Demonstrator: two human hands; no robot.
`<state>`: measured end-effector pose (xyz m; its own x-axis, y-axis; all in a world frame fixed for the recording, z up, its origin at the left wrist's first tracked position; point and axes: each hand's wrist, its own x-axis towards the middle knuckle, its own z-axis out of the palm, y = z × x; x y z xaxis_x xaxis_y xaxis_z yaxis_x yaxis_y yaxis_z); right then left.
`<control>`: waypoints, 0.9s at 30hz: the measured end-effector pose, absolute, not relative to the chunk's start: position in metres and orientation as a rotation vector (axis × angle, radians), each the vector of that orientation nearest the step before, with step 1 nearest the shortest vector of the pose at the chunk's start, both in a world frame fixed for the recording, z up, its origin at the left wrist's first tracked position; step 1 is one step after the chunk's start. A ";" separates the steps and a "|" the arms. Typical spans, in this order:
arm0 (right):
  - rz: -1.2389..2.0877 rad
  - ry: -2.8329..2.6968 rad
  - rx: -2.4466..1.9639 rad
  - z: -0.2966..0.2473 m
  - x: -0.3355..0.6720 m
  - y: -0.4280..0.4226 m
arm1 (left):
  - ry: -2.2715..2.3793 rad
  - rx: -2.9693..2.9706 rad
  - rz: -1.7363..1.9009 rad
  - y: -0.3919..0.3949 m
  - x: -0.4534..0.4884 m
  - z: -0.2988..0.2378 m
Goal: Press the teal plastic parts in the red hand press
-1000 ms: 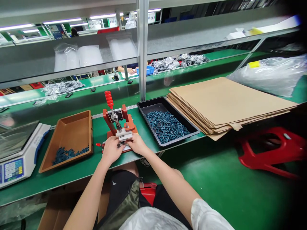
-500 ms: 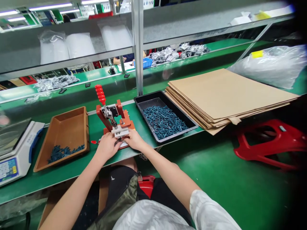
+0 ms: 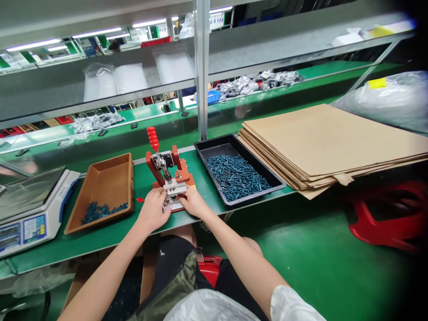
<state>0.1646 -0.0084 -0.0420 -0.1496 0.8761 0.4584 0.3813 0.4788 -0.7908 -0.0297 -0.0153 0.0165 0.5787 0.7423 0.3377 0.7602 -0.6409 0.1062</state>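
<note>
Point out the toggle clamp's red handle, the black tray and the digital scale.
Red handle (image 3: 153, 138), head view, on the grip's middle.
Black tray (image 3: 217, 150), head view, on its bare inner wall.
Digital scale (image 3: 33, 228), head view, on its front panel.

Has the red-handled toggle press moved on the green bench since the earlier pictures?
No. The red-handled toggle press keeps its place beside the black plastic tray; only the head camera's view shifted.

L hand (image 3: 153, 210) and R hand (image 3: 194, 201) bare; white short sleeve (image 3: 294, 305) on R arm at approx 4 o'clock; shiny white plastic cover (image 3: 210, 307) at 6 o'clock; olive camo cloth (image 3: 177, 281) beside black shorts (image 3: 170, 252) w/ small white logo (image 3: 162, 252).
</note>
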 end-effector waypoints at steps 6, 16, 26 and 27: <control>0.632 -1.748 -1.093 -0.040 0.167 -0.010 | -1.347 -2.608 -0.395 -0.030 -0.036 0.030; 0.657 -1.725 -1.091 -0.044 0.168 -0.005 | -1.412 -2.730 -0.222 -0.015 -0.085 0.016; 0.749 -1.665 -1.063 -0.042 0.164 0.002 | -1.430 -2.819 -0.680 -0.013 -0.030 0.010; 0.738 -1.675 -1.066 -0.041 0.164 0.001 | -1.448 -2.819 -0.662 -0.011 -0.028 0.007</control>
<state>0.1636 0.0009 -0.0414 -0.1350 0.9027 0.4085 0.3074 0.4301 -0.8488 -0.0284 -0.0112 0.0069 0.5173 0.7969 0.3121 0.7577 -0.5960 0.2659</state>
